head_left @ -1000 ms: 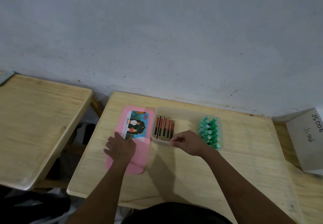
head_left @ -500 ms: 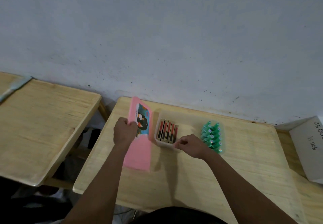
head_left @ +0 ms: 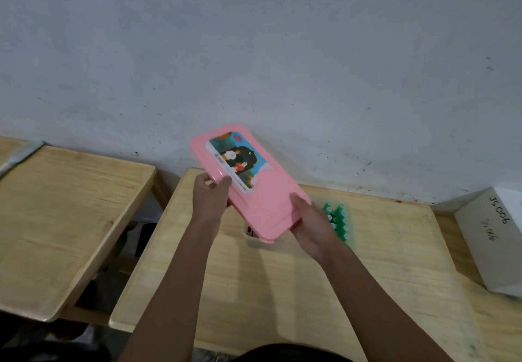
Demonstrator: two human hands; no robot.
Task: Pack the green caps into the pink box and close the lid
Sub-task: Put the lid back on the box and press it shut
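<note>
Left hand (head_left: 210, 196) fingers pinch the left long edge of the flat pink plastic lid (head_left: 248, 183), thumb on top by the cartoon sticker. Right hand (head_left: 310, 227) grips the lid's near right corner. Lid is lifted, tilted, held above the translucent box base (head_left: 255, 238), mostly hiding it. Lid's long axis runs far-left to near-right, sticker end pointing far-left toward the wall. Green plastic caps (head_left: 337, 220) appear packed at the box's right end, just right of the right hand. Judgement: packing looks done; seating and pressing the lid down is left. Box sits on the light wooden table (head_left: 282, 291).
</note>
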